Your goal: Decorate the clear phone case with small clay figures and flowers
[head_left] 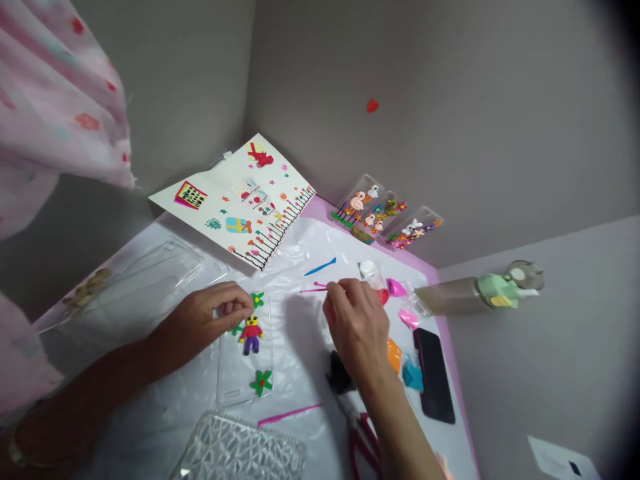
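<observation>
My left hand (210, 313) has its fingers curled in and the thumb near the forefinger, at the upper left of a clear phone case (227, 383); anything in the fingers is hidden. On the case are a clay figure (252, 337) with yellow head, red top and purple legs, and green clay flowers (261, 383). My right hand (357, 323) is bent with its fingertips together, pointing down. Thin pink modelling tools (314, 289) show beside those fingertips; whether they are gripped I cannot tell. A blue modelling tool (321, 267) lies just beyond.
Clay packets, such as orange (395, 355) and blue (413, 372), lie right, beside a black phone (435, 377). Scissors (364, 443) are under my right forearm. A textured clear box (240, 450) and pink tool (290, 415) are near. A decorated card (240, 207) stands behind.
</observation>
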### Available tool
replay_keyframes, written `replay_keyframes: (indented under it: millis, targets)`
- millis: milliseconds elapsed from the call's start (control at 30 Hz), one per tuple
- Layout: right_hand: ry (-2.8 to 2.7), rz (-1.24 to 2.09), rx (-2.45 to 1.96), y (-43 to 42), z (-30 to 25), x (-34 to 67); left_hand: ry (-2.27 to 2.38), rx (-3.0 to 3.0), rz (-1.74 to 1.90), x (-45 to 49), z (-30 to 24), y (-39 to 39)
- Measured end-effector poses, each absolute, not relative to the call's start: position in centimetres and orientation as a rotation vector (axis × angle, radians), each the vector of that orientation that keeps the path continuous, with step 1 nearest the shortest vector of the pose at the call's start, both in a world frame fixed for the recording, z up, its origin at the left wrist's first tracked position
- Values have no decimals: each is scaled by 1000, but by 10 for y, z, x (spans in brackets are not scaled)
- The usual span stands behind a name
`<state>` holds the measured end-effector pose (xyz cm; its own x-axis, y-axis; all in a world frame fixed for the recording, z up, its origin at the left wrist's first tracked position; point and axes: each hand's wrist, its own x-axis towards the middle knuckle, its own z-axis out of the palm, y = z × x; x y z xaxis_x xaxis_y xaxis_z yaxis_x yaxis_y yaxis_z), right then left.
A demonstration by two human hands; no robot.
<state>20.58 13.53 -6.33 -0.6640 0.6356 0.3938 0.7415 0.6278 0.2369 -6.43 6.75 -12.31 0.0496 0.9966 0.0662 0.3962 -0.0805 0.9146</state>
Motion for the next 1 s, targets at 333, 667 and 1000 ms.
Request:
replay_keyframes:
  millis: [333,667,1000]
  targets:
    - [-1272,1236,-1285,47,-78,152,1513,1699,936,-88,-135,75]
    - [-1175,1145,-1295,20,-100,137,1416,1768,828,-82,-144,67]
    - [-1981,367,-1204,4,-121,128,1415,1748,785,-83,-147,70]
